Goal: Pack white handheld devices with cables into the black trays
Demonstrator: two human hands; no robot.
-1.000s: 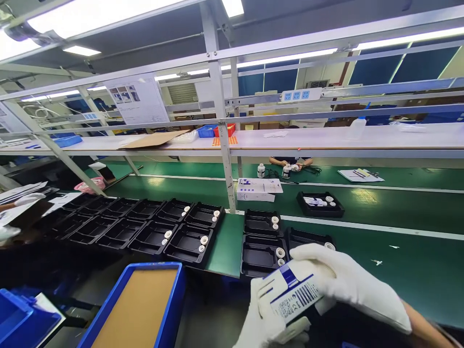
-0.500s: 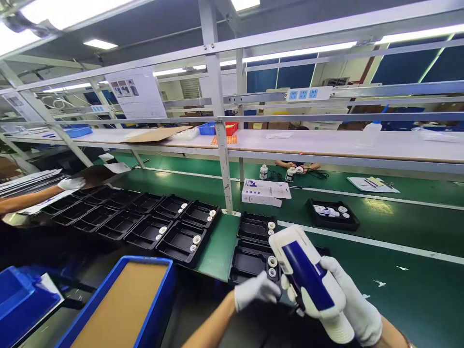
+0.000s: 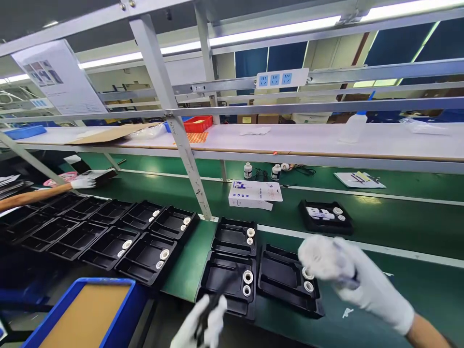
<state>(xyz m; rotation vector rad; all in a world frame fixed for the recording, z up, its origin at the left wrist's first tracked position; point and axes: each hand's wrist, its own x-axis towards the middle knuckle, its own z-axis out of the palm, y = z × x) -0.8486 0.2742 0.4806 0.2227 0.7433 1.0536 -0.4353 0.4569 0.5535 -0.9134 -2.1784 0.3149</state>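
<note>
My right hand (image 3: 373, 287), in a white glove, is closed around a white device with a blue panel (image 3: 321, 256). The device is blurred and turned end-on, over the right side of a black tray (image 3: 281, 275). At the bottom, my gloved left hand (image 3: 199, 324) is closed on a black cord-like piece (image 3: 203, 316), smeared by motion. It is just in front of another black tray (image 3: 221, 275). White rings (image 3: 248, 277) sit at the right side of that tray. A third tray (image 3: 232, 237) lies behind it.
Two rows of black trays (image 3: 108, 244) run left, some holding white rings. A co-worker's gloved hand (image 3: 83, 182) is at far left. Beyond are a white box (image 3: 253, 193) and a filled tray (image 3: 324, 217). A metal post (image 3: 188, 164) and a blue bin (image 3: 125, 295) stand nearby.
My view has shifted right. The device has turned from side-on to end-on in my right hand. My left hand has moved away from it, lower and to the left, with the black piece.
</note>
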